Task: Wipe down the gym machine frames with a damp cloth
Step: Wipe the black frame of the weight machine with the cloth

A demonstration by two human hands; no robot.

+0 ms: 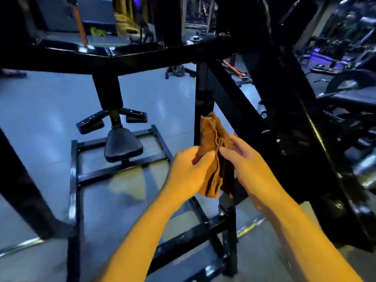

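Observation:
A folded brown cloth (213,139) stands upright between my two hands, just in front of a black upright post (203,92) of the gym machine frame. My left hand (189,171) grips the cloth's left side with fingers curled round it. My right hand (250,165) pinches the folded layers from the right, thumb on the near face. The machine's thick black crossbar (122,58) runs across the top of the view, and a diagonal brace (240,102) slopes down to the right behind the cloth.
A small black padded seat (123,147) with two footrests (114,119) hangs under the crossbar, above a black floor frame (114,171). More machines and benches (345,94) crowd the right. Grey floor (40,110) lies open at the left.

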